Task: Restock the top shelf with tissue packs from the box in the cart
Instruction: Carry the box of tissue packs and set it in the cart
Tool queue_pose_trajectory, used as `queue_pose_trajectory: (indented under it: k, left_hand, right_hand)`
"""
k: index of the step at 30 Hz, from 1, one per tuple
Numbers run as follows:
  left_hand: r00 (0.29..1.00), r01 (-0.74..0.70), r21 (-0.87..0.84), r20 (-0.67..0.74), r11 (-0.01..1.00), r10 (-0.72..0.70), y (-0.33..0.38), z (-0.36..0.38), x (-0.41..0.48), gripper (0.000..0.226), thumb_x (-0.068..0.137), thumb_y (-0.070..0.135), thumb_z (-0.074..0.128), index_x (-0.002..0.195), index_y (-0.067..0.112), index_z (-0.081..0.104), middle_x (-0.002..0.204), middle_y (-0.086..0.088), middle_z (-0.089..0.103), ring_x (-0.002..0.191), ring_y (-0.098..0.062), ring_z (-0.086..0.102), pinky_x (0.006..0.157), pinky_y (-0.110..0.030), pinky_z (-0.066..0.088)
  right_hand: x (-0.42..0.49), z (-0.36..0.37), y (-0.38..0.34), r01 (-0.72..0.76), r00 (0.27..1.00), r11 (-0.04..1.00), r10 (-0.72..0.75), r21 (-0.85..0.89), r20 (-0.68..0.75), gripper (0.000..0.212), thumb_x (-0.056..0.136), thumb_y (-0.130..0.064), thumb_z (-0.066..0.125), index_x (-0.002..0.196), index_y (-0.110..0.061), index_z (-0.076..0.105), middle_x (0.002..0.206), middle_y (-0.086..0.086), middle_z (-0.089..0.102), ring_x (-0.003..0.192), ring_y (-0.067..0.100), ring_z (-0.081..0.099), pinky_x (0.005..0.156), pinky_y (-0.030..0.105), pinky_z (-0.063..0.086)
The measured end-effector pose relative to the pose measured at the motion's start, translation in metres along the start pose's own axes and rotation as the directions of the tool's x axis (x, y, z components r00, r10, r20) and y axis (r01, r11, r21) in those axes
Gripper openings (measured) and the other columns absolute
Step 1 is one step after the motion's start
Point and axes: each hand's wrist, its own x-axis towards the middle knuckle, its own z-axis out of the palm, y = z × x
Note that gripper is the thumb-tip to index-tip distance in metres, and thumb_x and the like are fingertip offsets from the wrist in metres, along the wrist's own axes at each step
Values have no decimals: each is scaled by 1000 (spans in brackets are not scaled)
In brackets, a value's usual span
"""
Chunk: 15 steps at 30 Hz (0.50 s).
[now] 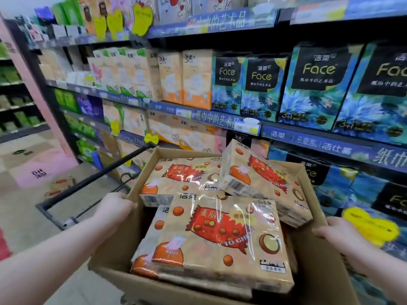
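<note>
An open cardboard box (114, 245) fills the lower middle of the head view, with several tan and red tissue packs inside. The nearest tissue pack (220, 241) lies flat on top; another pack (262, 179) leans tilted at the box's far right. My left hand (116, 205) grips the box's left rim. My right hand (337, 230) holds the box's right wall, its fingers hidden behind the cardboard. The top shelf (211, 25) runs across the upper frame, stocked with pale and colourful packs.
The cart's black frame (94, 179) shows left of the box above the tiled floor. Shelves of orange and blue "Face" tissue packs (317, 84) stand close ahead and to the right. Yellow price tags (372, 225) stick out from shelf edges near my right hand.
</note>
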Motion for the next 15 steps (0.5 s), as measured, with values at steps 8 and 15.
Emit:
queue_pose_trajectory:
  k: [8,15]
  left_hand:
    - [982,-50,44,184,998,41,-22,44,95,7,80,11,69,83,5,68,84,-18,69,83,-33,64,79,-43,55]
    - [929,-105,81,363,991,69,-56,74,180,5,75,17,67,73,12,65,79,-12,68,83,-30,66,77,-39,56]
  right_hand:
    - [10,58,-4,-274,961,961,272,-36,-55,9,81,-6,69,79,2,65,83,20,67,80,34,62,73,39,51]
    - [-7,133,-17,-403,907,915,402,15,-126,15,80,-1,69,68,-2,61,73,14,60,73,30,53,59,33,37]
